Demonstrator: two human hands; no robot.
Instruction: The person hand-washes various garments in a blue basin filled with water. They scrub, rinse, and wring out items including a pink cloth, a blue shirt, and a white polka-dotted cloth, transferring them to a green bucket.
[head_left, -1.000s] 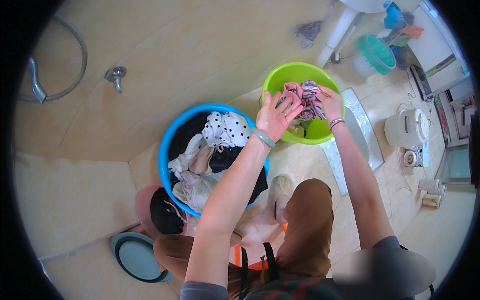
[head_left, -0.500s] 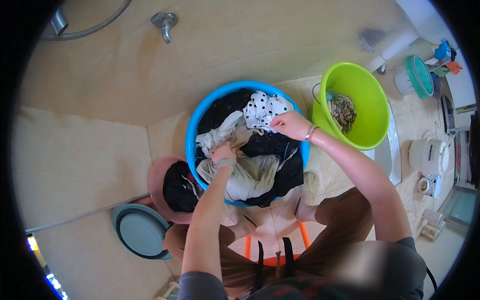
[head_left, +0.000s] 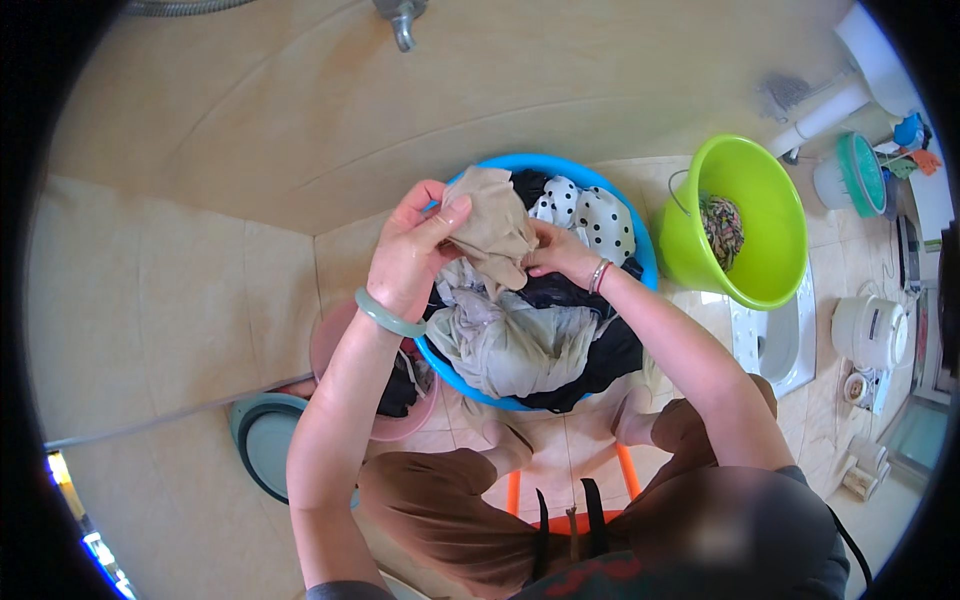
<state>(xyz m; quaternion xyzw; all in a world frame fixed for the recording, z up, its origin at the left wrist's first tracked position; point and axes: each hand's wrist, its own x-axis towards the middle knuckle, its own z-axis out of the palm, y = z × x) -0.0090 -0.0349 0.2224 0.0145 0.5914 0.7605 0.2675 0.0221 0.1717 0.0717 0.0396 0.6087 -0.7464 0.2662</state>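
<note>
Cloth [head_left: 488,222], beige, hangs above the blue tub [head_left: 649,240] toward its far left edge, between the left hand [head_left: 405,255], pinching the cloth's left side, and the right hand [head_left: 562,256], gripping its lower right.

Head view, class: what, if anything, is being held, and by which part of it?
A beige cloth: the left hand grips its left edge, the right hand its lower right edge.

Shower hose [head_left: 185,7], wall tap [head_left: 402,24]: upper edge is cutting off both. Pink basin [head_left: 331,335], grey-green basin [head_left: 268,442]: left forearm [head_left: 338,440] is partly covering both. Blue tub [head_left: 530,162]: beige cloth [head_left: 488,222] and left hand [head_left: 408,255] are hiding some rim. Dark rounded shape [head_left: 740,520], lower right: is blurring beyond recognition.
</note>
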